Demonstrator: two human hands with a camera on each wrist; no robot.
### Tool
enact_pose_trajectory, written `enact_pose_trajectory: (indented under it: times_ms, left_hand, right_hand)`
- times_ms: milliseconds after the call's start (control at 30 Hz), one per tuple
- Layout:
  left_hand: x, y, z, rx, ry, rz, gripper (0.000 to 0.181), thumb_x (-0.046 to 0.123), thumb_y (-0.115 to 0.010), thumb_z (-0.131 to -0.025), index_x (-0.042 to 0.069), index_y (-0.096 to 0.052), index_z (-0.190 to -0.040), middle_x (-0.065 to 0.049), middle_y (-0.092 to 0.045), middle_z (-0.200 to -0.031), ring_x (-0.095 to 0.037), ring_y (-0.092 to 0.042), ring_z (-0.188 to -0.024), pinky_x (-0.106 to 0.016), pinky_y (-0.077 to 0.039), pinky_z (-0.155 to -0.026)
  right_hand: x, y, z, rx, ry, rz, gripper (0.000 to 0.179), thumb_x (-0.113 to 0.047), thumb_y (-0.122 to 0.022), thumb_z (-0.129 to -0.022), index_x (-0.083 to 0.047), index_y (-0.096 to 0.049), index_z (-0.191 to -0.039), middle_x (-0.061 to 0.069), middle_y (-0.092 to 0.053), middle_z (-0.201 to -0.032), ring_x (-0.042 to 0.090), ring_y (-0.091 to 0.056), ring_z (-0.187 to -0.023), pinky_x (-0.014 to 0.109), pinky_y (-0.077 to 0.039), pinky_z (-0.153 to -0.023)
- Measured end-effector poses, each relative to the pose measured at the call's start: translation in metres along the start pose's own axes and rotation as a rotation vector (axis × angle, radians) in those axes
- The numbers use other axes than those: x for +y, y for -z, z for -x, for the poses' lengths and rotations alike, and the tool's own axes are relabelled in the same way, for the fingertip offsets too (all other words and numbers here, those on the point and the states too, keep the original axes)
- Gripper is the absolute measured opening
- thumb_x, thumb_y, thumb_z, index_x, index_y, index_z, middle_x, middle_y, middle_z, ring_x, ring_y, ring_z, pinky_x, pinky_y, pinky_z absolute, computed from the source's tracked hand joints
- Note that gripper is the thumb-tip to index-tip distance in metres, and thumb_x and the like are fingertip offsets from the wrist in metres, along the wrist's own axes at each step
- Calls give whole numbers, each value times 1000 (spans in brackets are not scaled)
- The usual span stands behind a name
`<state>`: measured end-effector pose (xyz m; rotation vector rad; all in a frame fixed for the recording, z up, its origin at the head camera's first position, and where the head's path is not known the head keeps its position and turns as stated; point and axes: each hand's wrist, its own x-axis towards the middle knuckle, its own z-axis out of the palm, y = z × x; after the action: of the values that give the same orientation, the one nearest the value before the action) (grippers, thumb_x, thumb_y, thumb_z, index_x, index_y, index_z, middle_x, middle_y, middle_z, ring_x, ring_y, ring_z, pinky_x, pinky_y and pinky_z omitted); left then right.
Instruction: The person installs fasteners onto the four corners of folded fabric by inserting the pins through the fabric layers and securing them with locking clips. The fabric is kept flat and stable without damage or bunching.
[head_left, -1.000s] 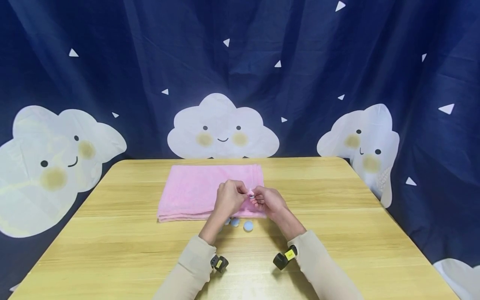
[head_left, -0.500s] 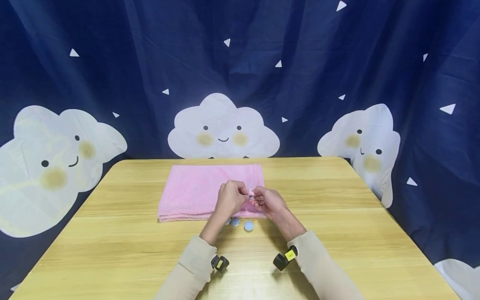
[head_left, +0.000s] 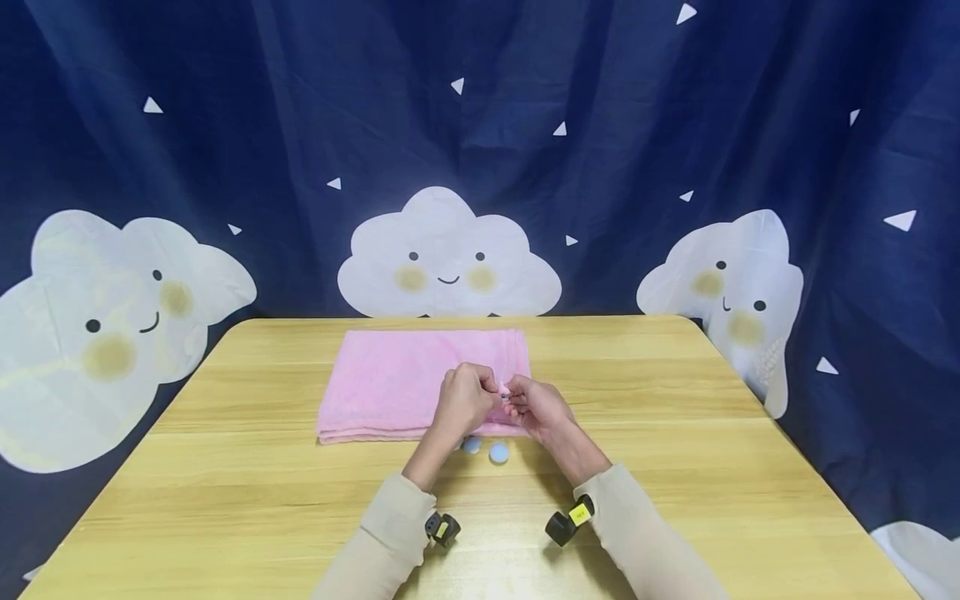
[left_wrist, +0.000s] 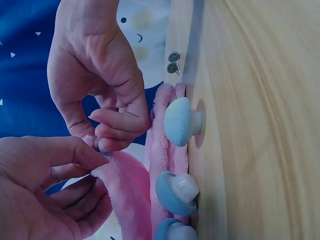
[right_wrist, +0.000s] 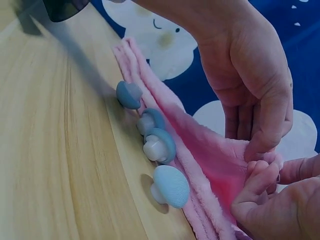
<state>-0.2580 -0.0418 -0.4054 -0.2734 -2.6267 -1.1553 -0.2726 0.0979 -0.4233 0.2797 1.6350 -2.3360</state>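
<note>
A folded pink plush blanket [head_left: 397, 375] lies at the table's far side, its near right part lifted. My left hand [head_left: 465, 400] pinches the raised edge, plainly seen as pink fabric [left_wrist: 125, 190] in the left wrist view. My right hand [head_left: 543, 408] meets it there, with thumb and fingers pinching a small piece whose blue part [left_wrist: 104, 145] peeks out beside the fabric. It looks like one of the mushroom-shaped blanket clips, though fingers hide most of it. More such clips, with blue caps and white stems, lie by the blanket's front edge, including one blue-capped clip [right_wrist: 170, 186].
The wooden table [head_left: 225, 500] extends around the blanket, and a dark blue curtain [head_left: 465, 108] with white clouds hangs behind it. Black wrist cameras [head_left: 442, 528] are strapped at both cuffs.
The head view drifts slightly. Both hands stay together at the lifted blanket edge, with only small finger movements; the blue piece between them shows a little less.
</note>
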Motion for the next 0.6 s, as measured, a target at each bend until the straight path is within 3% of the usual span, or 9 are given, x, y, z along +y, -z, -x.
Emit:
enact_pose_trajectory:
  times_ms: [400,600]
  left_hand:
    - [1,-2,0,-15,2,-1,28,-3,-75,-70,16,-62,-53,7,-61,-53,-13,-53,-58,-33,-49,-68]
    - [-4,3,-3,-44,9,35,26,-2,-75,-71,16,-63,-57,7,-62,-56,-11,-53,-57,-30,-47,-64]
  right_hand:
    - [1,0,2,18,6,5,22,4,-49,-88,-4,-60,-71,0,-58,-61,8,-54,-49,14,-44,-49]
    - [-1,0,1,-18,-8,0,21,2,-50,-89,-5,-60,-72,0,-59,-62,8,-55,-51,14,-45,-51]
